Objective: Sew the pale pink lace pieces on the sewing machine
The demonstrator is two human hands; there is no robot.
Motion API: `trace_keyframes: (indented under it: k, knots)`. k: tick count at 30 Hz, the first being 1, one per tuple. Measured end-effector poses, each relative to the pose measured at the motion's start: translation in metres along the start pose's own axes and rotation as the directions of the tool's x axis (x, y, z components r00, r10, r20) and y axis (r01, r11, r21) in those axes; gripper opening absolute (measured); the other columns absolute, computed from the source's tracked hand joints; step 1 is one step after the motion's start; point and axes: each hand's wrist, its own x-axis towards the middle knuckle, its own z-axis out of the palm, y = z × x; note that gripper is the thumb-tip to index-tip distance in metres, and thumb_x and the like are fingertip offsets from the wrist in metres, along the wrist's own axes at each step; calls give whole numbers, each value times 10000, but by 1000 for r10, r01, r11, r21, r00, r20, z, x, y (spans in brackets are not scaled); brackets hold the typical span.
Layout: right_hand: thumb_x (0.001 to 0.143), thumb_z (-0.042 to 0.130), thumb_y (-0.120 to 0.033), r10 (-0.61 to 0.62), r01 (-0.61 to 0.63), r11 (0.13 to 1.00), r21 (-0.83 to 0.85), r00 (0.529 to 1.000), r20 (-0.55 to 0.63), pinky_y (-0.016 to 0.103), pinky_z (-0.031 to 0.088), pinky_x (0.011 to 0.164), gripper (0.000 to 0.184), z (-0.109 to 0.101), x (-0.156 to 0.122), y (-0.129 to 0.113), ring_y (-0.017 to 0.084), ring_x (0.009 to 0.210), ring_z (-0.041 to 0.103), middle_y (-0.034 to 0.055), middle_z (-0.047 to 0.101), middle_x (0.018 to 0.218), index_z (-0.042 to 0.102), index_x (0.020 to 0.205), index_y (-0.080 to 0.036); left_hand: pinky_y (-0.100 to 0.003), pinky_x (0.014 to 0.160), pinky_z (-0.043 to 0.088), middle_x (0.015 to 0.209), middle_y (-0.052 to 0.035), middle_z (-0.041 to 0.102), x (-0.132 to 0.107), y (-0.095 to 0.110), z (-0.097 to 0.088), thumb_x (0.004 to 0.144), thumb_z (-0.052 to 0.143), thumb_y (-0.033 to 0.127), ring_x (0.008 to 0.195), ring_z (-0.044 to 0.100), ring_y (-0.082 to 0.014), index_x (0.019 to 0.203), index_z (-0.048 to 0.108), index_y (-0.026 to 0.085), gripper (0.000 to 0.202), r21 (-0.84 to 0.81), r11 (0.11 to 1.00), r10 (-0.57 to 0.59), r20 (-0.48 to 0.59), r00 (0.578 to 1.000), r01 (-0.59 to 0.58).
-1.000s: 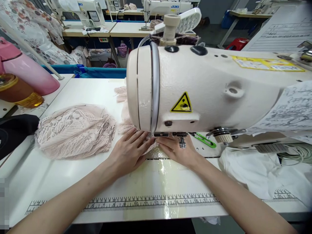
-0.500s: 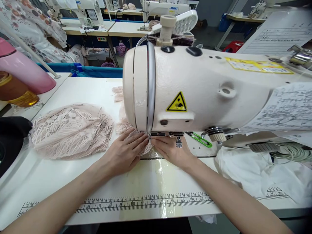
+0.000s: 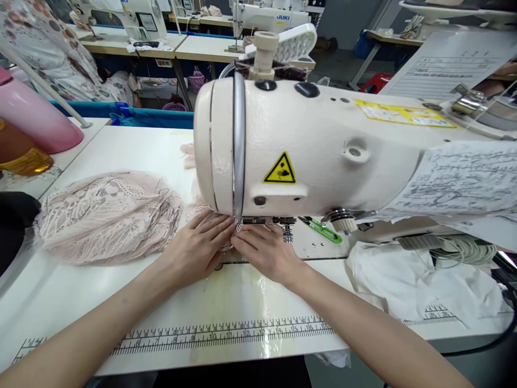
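Note:
Below the sewing machine head (image 3: 218,145), my left hand (image 3: 197,242) lies palm down with stretched fingers flat on a piece of pale pink lace fabric (image 3: 226,246). My right hand (image 3: 269,250) is closed at the lace's right edge, its fingertips beside the presser foot area; the thumb is hidden. Both hands almost meet there. The needle itself is hidden by the machine head. Left of my left hand rests a bundle of pink lace and mesh (image 3: 109,218) with dark loose threads. Green thread snips (image 3: 325,231) lie to the right of my right hand.
White cloth (image 3: 388,277) and a coil of pale cord (image 3: 464,253) lie at the right. A printed ruler (image 3: 226,334) runs along the table's front edge. A pink bottle (image 3: 36,116) and amber container (image 3: 24,151) stand at left. A person in a floral garment (image 3: 52,59) is beyond.
The view has shifted slightly, so most things appear further left. My right hand has moved closer to my left hand and covers more of the lace; my left hand stays on it.

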Motion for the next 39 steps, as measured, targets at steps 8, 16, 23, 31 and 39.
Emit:
trace_keyframes:
  k: [8,16,23,31,39]
  knots:
    - [875,507,1,27,-25,998,65,999,-18,268,419,848,251,0,-5,1,112,961,627,-31,740,915,635,974,-191,-480,1122,381,1257,-105,657,-1,1,1,880,438,179,1226,583,-271,1306,586,129,454,-14,1000,-19,7,1000,19]
    - [903,514,-21,23,-22,995,96,1000,-14,269,432,813,224,-2,-7,5,120,966,630,-19,744,981,631,1008,-180,-490,1111,389,1249,-135,657,0,6,4,900,422,186,1204,597,-287,1252,616,88,413,44,998,-41,-14,999,41]
    - [921,529,-81,42,-44,998,49,999,29,295,441,707,188,-7,-7,11,126,845,627,-17,743,972,650,987,-210,-496,1097,399,1207,-151,677,4,14,2,912,447,212,1152,625,-293,1201,646,81,375,96,994,-54,-68,996,60]
    - [916,567,-152,106,-106,994,-5,994,-41,339,424,773,146,-5,-8,15,172,847,628,-39,753,973,676,932,-248,-492,1058,434,1200,-162,678,6,18,3,917,473,242,1118,638,-304,1188,645,57,371,134,989,-52,-72,996,61]
    - [887,633,-219,199,-199,978,-63,980,1,301,456,641,198,-1,-19,17,174,790,629,-4,735,1054,673,1062,-302,-496,1029,446,1224,-145,668,6,19,3,929,494,279,1132,628,-310,1254,621,115,385,160,984,-68,-36,997,73]
